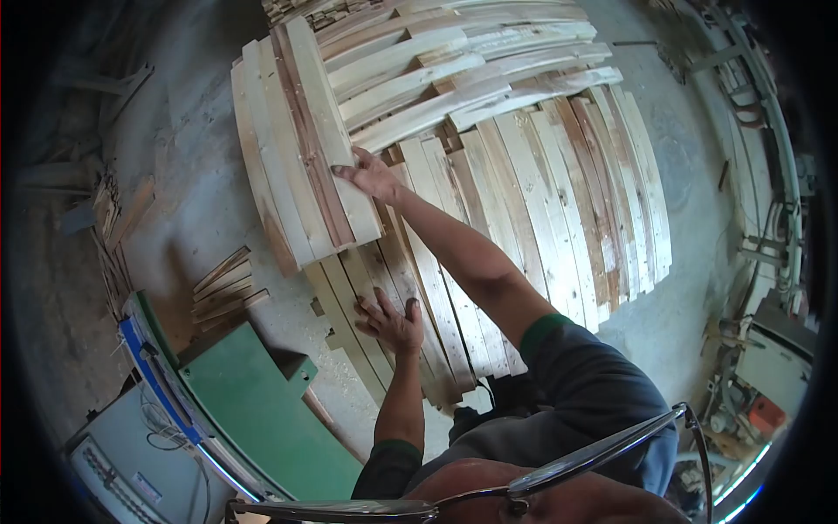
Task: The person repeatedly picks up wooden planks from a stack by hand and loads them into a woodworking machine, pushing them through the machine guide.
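Note:
My left hand (391,325), its fingers spread, is over the lower layer of wooden boards (432,341) and holds nothing. Further forward, my right hand (374,177) is at the right edge of a pale wooden board (319,105). The thumb lies on the board's top face; the other fingers are at its edge and partly hidden. This board lies at the right side of a raised row of several boards (266,140), including a reddish-brown one (310,148). Whether my left fingers press on the wood cannot be made out.
Crosswise boards (471,65) lie at the back of the stack, and lengthwise ones (559,183) extend to the right. A green machine panel (262,410) stands at lower left, near short wood offcuts (227,284) on the concrete floor (201,166). Metal framework (759,96) runs along the right.

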